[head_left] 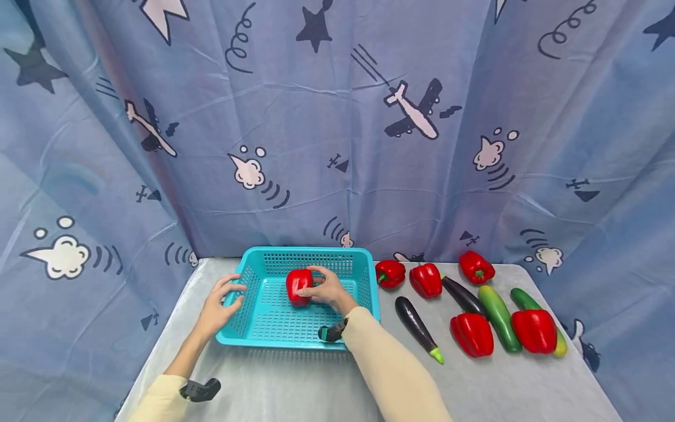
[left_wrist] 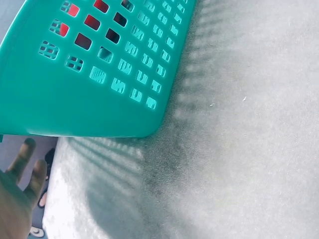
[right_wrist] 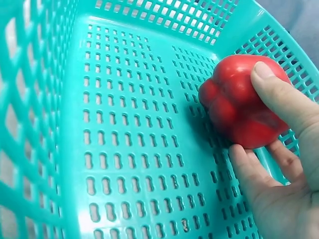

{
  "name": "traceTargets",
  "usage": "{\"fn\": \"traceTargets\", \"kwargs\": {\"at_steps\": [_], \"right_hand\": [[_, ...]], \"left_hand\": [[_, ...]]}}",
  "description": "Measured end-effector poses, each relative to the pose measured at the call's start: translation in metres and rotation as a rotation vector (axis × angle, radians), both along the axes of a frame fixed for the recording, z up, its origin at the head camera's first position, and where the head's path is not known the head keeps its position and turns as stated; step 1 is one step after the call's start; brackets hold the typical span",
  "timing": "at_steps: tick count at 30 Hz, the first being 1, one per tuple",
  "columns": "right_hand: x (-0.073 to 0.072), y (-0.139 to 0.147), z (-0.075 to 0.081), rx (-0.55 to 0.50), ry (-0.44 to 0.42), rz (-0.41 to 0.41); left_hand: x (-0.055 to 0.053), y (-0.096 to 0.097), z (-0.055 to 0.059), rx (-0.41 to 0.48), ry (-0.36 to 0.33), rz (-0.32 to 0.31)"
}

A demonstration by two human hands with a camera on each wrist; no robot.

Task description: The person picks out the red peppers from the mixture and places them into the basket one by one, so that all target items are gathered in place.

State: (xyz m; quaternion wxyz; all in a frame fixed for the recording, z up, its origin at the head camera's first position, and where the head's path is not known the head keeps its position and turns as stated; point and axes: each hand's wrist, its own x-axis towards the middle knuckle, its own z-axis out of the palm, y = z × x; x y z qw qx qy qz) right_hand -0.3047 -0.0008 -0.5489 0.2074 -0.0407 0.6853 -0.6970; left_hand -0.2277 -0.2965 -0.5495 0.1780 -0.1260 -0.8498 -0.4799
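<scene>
In the head view a turquoise plastic basket stands at the back of the table. My right hand reaches inside it and grips a red bell pepper between thumb and fingers. Seen from the right wrist, the pepper is held just above or on the slotted floor; which one I cannot tell. My left hand is at the basket's left side, fingers spread and loosely bent, holding nothing. The left wrist view shows those fingers near the basket's outer wall.
Right of the basket lie an eggplant, a second eggplant, a green cucumber and several red bell peppers. Another cucumber and a yellowish vegetable lie partly behind a pepper. A patterned curtain hangs behind the table.
</scene>
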Motion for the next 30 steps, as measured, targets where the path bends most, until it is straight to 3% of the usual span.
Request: {"fn": "traceTargets", "kwargs": {"at_steps": [17, 19, 23, 26, 30], "right_hand": [[0.002, -0.014, 0.007, 0.088, 0.041, -0.040], [0.002, -0.014, 0.006, 0.094, 0.047, -0.039], [0.001, -0.011, 0.007, 0.104, 0.052, -0.028], [0.000, -0.009, 0.010, 0.113, 0.060, -0.015], [-0.003, -0.002, 0.016, 0.118, 0.080, 0.016]], "left_hand": [[-0.001, -0.003, 0.000, -0.004, -0.036, -0.004], [0.001, 0.000, 0.003, -0.001, -0.020, -0.003], [0.010, 0.011, 0.021, 0.003, -0.010, -0.010], [0.011, 0.011, 0.022, -0.006, -0.022, -0.012], [0.005, 0.003, 0.006, -0.013, -0.020, -0.005]]}}
